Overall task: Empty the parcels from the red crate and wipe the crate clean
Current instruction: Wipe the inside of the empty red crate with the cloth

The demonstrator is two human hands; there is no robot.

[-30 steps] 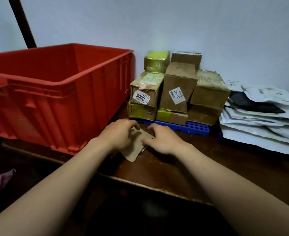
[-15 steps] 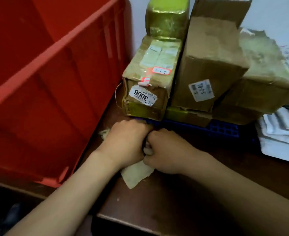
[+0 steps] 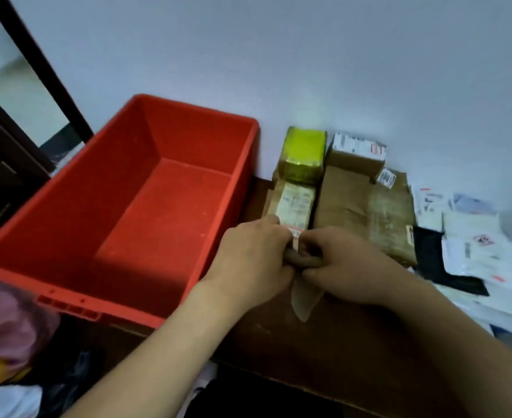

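The red crate stands on the dark wooden table at the left, and its inside shows only bare red floor. To its right, cardboard parcels are stacked against the wall, one wrapped in yellow-green tape. In front of the stack my left hand and my right hand meet, both gripping a tan cloth. Part of the cloth is bunched between my fingers, and a pointed corner hangs down below them.
Flat white and black mailer bags are spread over the table at the right. The table's front edge runs below my arms. Pink fabric lies at the lower left beside the crate. A dark frame leans at the far left.
The camera has risen, so the crate's inside now shows. My hands stay together on the cloth, which is now bunched tighter between them.
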